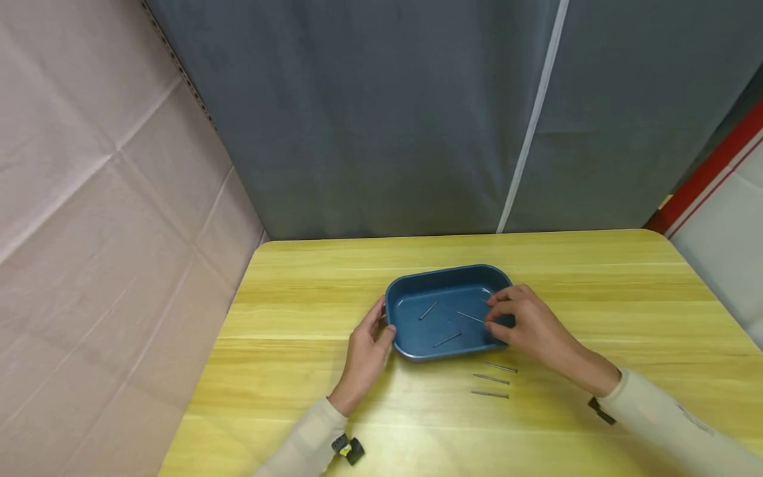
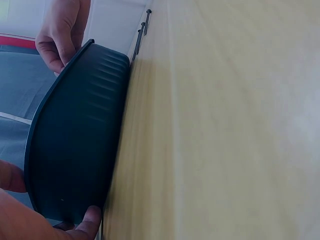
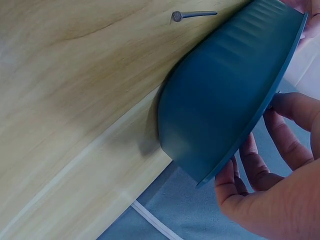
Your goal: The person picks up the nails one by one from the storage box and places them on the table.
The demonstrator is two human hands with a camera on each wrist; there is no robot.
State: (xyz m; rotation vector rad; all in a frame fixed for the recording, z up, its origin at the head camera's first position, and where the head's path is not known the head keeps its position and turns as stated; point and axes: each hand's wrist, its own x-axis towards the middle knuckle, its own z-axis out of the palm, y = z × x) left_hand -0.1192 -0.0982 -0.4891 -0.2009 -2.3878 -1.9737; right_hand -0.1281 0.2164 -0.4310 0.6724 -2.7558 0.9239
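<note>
A blue tray (image 1: 411, 350) with rounded corners rests on the wooden table. My left hand (image 1: 365, 351) grips its left end, thumb at the near corner and fingers along the side. Over the tray's right end, my right hand (image 1: 524, 324) pinches a nail (image 1: 470, 317) between thumb and forefinger; its tip points left. Inside the tray lie two loose nails, one nail (image 1: 428, 310) toward the back and another nail (image 1: 447, 340) near the front. Something thin shows beside the right fingertips, partly hidden. The tray's outer wall (image 3: 215, 95) blocks its inside from the right wrist view.
Three nails lie in a rough row on the table in front of the tray, the middle nail (image 1: 491, 379) among them. The wooden table (image 1: 286, 384) ends at a grey curtain (image 1: 369, 132) behind. A pale cloth wall (image 1: 107, 265) stands at left.
</note>
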